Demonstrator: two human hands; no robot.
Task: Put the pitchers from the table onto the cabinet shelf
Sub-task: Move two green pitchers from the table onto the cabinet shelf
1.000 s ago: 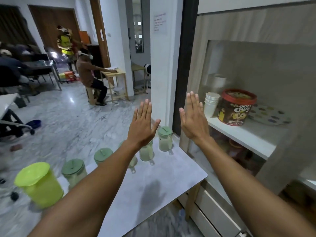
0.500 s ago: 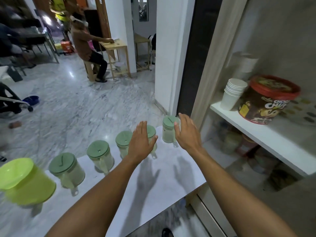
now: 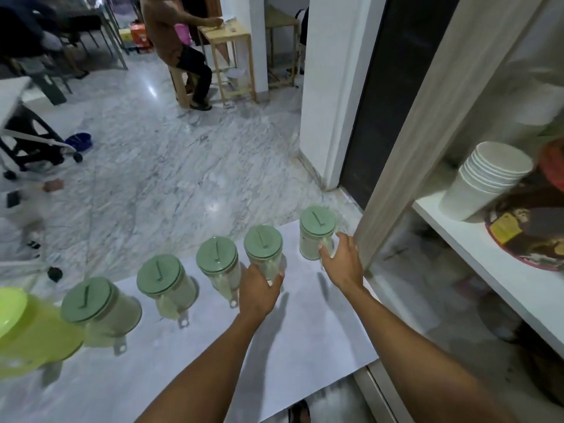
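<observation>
five clear pitchers with green lids stand in a row on the white table (image 3: 305,346), taken here as the landmark. the right hand (image 3: 343,264) touches the side of the pitcher at the table's far right corner (image 3: 316,233), fingers spread against it. the left hand (image 3: 258,290) wraps the near side of the second pitcher (image 3: 263,250), just left of that one. three more pitchers (image 3: 217,264) run on toward the table's left end, where a lime green pitcher (image 3: 27,331) stands. right of the table, a cabinet shelf (image 3: 488,261) holds a stack of white cups (image 3: 485,181) and a brown tub (image 3: 531,227).
</observation>
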